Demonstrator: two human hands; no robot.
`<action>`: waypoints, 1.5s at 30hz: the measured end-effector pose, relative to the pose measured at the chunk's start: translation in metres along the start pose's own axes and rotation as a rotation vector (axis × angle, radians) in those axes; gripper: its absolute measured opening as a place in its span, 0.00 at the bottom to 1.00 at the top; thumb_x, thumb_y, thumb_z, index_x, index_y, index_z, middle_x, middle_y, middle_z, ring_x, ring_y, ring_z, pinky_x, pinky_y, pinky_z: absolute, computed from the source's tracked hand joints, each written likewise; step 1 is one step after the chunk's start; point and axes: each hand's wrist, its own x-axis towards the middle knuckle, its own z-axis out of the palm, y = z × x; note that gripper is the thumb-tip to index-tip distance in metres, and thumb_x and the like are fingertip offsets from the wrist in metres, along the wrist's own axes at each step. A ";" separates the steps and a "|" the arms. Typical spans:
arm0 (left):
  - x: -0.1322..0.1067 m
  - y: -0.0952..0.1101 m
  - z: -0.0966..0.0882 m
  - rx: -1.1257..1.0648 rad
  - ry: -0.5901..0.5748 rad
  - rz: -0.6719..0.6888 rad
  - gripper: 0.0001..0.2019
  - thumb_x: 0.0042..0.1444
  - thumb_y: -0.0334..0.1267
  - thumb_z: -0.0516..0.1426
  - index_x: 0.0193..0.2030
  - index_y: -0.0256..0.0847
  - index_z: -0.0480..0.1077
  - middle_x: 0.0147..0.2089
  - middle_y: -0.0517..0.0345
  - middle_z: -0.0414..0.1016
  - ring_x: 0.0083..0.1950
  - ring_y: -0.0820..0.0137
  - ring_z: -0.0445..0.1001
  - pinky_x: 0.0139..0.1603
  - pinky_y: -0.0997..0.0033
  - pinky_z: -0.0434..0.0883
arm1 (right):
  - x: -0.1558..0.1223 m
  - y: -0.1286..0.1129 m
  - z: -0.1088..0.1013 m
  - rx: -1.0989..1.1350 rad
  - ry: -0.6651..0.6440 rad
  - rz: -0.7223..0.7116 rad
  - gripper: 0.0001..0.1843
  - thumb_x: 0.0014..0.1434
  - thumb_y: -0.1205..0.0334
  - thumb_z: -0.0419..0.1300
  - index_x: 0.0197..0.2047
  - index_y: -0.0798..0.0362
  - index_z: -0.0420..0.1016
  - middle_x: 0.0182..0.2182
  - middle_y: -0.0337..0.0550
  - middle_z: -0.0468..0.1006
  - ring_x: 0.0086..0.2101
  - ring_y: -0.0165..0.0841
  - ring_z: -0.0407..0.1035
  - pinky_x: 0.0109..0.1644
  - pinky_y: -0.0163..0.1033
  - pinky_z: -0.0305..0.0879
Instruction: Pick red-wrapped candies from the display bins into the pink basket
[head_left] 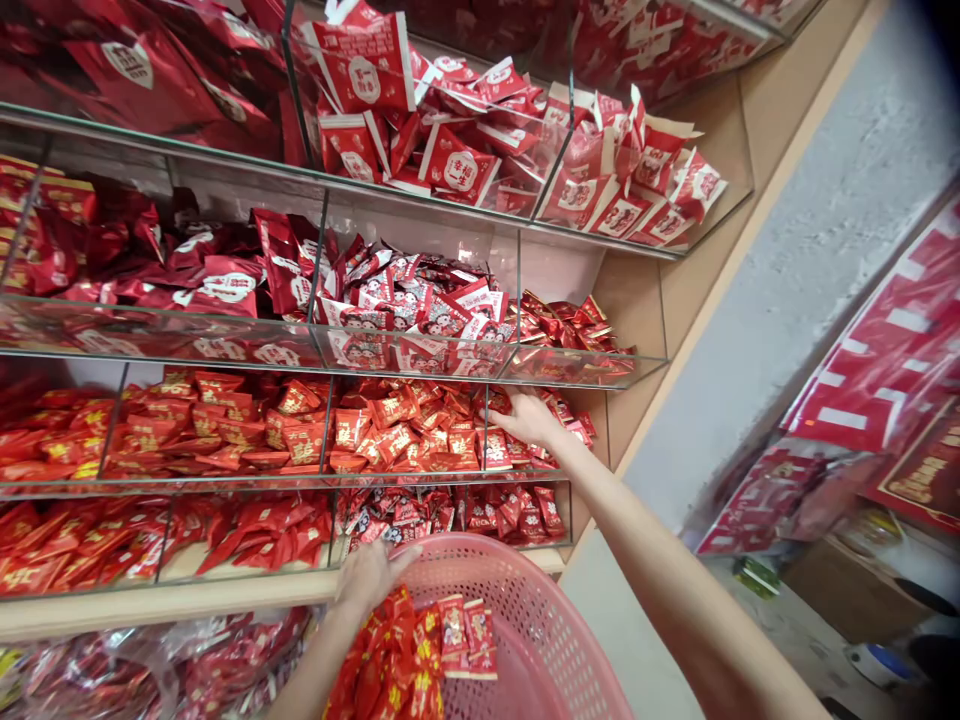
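The glass shelves filled the left and centre of the frame, tier on tier of bins heaped with red packets, and the pink basket stood at bottom centre, just below the lowest shelf's front edge. The main risk, as I judged it, lay at the third tier down, right of centre, where the right hand reached into a bin beside a thin glass divider. A hasty pull could have knocked the wrist against that glass or dragged the loose, slippery red sachets over the low front lip and onto the floor. Pressure from the left hand might also have tipped the basket, since that hand lay at its rim, fingers spread and pinching nothing. The right fingers were pressed down among the sachets, which lay directly beneath the palm and touched the hand. They seemed curled, but the angle was poor and I could not tell whether they pinched anything. A pile of packets lay in the basket, below the left hand.
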 end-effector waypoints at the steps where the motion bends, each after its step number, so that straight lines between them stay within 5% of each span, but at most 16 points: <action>1: 0.000 -0.001 0.001 -0.001 0.005 0.000 0.37 0.47 0.69 0.38 0.34 0.37 0.71 0.35 0.40 0.77 0.42 0.53 0.74 0.41 0.60 0.66 | 0.007 0.001 0.002 0.004 -0.052 -0.014 0.29 0.52 0.47 0.56 0.52 0.57 0.63 0.48 0.52 0.70 0.50 0.45 0.62 0.53 0.47 0.55; 9: -0.002 0.000 0.000 -0.004 0.020 -0.014 0.35 0.48 0.67 0.38 0.31 0.39 0.71 0.34 0.42 0.76 0.42 0.53 0.74 0.41 0.60 0.65 | 0.016 0.007 0.005 -0.025 -0.218 0.017 0.32 0.49 0.55 0.60 0.56 0.55 0.61 0.52 0.50 0.68 0.51 0.44 0.62 0.51 0.42 0.58; 28: -0.007 0.004 -0.004 -0.006 0.015 -0.011 0.32 0.49 0.65 0.40 0.32 0.40 0.73 0.35 0.43 0.77 0.40 0.55 0.74 0.40 0.62 0.66 | -0.004 0.010 0.003 -0.126 0.031 -0.011 0.22 0.58 0.60 0.51 0.56 0.52 0.62 0.45 0.48 0.74 0.44 0.40 0.69 0.45 0.39 0.62; 32: -0.008 0.006 -0.006 0.016 0.008 -0.005 0.33 0.49 0.66 0.39 0.32 0.40 0.73 0.34 0.43 0.77 0.39 0.55 0.74 0.39 0.62 0.66 | -0.029 0.003 -0.005 -0.055 0.227 -0.107 0.20 0.60 0.61 0.49 0.56 0.55 0.62 0.47 0.50 0.71 0.47 0.39 0.66 0.49 0.41 0.62; 36: -0.008 0.008 -0.007 0.010 -0.004 -0.033 0.35 0.47 0.68 0.40 0.33 0.39 0.73 0.34 0.43 0.77 0.40 0.56 0.74 0.39 0.63 0.67 | -0.094 -0.017 -0.010 0.151 0.394 -0.196 0.20 0.60 0.63 0.50 0.56 0.50 0.61 0.52 0.46 0.68 0.52 0.36 0.61 0.57 0.44 0.56; 40: -0.008 0.008 -0.006 -0.009 -0.010 -0.036 0.35 0.47 0.67 0.40 0.32 0.38 0.73 0.34 0.42 0.77 0.39 0.57 0.75 0.39 0.65 0.66 | -0.173 -0.048 0.025 0.525 0.326 0.063 0.19 0.57 0.62 0.55 0.53 0.49 0.65 0.50 0.46 0.69 0.49 0.37 0.64 0.54 0.45 0.61; 45: -0.010 0.007 -0.004 0.020 0.002 -0.023 0.33 0.50 0.65 0.40 0.33 0.39 0.73 0.35 0.43 0.77 0.39 0.57 0.74 0.39 0.65 0.66 | -0.223 -0.079 0.101 1.160 0.080 0.764 0.19 0.49 0.52 0.60 0.44 0.50 0.68 0.42 0.43 0.74 0.42 0.37 0.68 0.43 0.41 0.68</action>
